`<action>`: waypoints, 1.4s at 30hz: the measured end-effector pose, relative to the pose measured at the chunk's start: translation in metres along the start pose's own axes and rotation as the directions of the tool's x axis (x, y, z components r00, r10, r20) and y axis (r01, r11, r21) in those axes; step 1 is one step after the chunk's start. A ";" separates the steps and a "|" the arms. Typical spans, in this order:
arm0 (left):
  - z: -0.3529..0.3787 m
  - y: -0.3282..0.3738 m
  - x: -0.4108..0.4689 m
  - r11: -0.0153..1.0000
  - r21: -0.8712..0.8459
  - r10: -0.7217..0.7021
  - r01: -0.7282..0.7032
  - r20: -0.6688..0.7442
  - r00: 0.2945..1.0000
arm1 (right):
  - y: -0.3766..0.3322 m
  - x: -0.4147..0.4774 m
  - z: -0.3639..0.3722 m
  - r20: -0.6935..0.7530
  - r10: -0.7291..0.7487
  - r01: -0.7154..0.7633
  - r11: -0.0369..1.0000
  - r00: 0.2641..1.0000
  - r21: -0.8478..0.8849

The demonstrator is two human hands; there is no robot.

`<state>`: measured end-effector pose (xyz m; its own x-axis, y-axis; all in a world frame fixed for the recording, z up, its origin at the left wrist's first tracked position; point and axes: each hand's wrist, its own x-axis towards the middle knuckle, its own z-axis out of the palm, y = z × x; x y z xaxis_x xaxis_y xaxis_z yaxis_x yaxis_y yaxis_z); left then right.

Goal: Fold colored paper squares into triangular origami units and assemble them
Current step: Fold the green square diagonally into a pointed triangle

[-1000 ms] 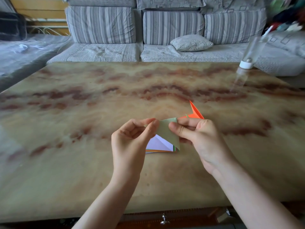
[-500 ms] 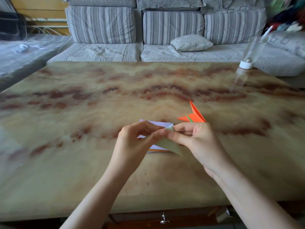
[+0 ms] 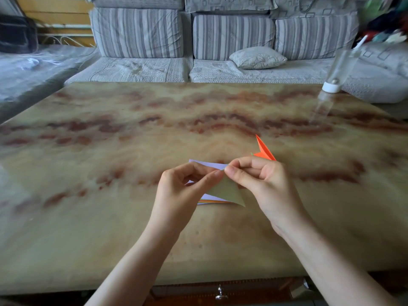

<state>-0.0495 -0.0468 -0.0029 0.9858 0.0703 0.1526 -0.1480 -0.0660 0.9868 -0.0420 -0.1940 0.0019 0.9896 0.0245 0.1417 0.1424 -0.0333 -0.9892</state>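
Nearest: both forearms come in from the bottom edge, w/ the left hand point(image 3: 187, 186) and right hand point(image 3: 262, 184) meeting above the glossy marbled tan-and-rust stone worktop point(image 3: 110, 217). Both pinch the top corner of a pale green folded paper triangle point(image 3: 227, 192); left fingers point(image 3: 215, 174) and right fingers point(image 3: 231, 171) are closed on that tip, nearly touching each other, rest of the sheet hanging down toward the camera. Looks like mid-fold on one unit, prob. lining up corners before a crease; next move likely needs edges matched exactly, then a firm press along the fold, as thin paper slips easily. Under the hands, flat on the worktop, a small stack of coloured paper squares point(image 3: 212, 198), lilac on top, orange edges showing. Just beyond the right hand, a finished orange pointed origami unit point(image 3: 263, 151), crisp and stiff, w/ a hint of green at its base. Far right edge: a clear plastic bottle w/ white base point(image 3: 337, 69). Behind, a grey striped fabric sofa point(image 3: 136, 34) w/ a small cushion point(image 3: 257, 57).
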 end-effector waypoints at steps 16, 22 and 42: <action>0.004 -0.003 -0.001 0.999 -0.041 0.012 -0.014 -0.053 0.999 | 0.002 0.000 -0.001 0.046 0.138 -0.140 0.989 0.989 0.052; 0.000 -0.004 0.003 1.000 0.018 -0.007 0.008 -0.026 1.000 | 0.001 -0.001 -0.003 0.062 0.098 -0.100 0.995 0.993 0.023; 0.001 -0.005 0.003 0.988 0.118 0.116 -0.100 -0.137 0.984 | 0.001 0.000 -0.002 0.109 0.105 -0.097 0.992 0.988 -0.076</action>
<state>-0.0460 -0.0469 -0.0076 0.9418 0.1983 0.2716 -0.2350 -0.1895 0.9533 -0.0416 -0.1957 0.0011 0.9910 0.1298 0.0318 0.0464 -0.1110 -0.9927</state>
